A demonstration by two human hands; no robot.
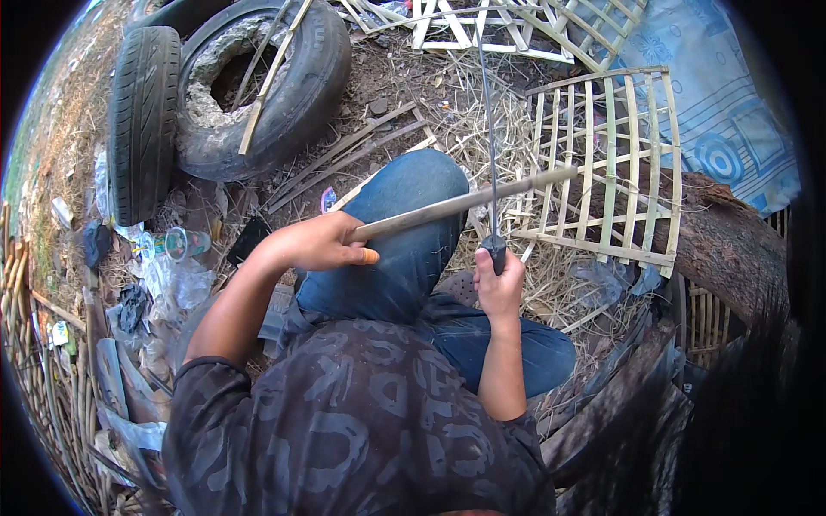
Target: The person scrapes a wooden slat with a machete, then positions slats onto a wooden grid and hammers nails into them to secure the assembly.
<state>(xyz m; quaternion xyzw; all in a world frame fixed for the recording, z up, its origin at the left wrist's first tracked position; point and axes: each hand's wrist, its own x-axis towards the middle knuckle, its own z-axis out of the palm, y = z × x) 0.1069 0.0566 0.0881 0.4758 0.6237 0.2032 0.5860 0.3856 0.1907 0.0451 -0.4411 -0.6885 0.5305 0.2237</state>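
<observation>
My left hand point(323, 242), an orange wrap on one finger, is closed round the near end of a bamboo strip point(439, 207). The strip slants up to the right over my raised, jeans-clad knee point(413, 185). In my right hand point(501, 288) is the black handle of a long, thin-bladed knife point(490, 112), its blade pointing away from me. The blade crosses the strip just above the handle; I cannot tell whether they touch. My fingers partly hide the handle and the strip's near end.
Bamboo lattice panels point(611, 168) lie at the right and far side, near a log point(731, 232) and a blue patterned sheet point(714, 95). Shavings point(508, 112) litter the ground. Tyres point(301, 95) stand at the far left, plastic waste point(176, 279) at the left.
</observation>
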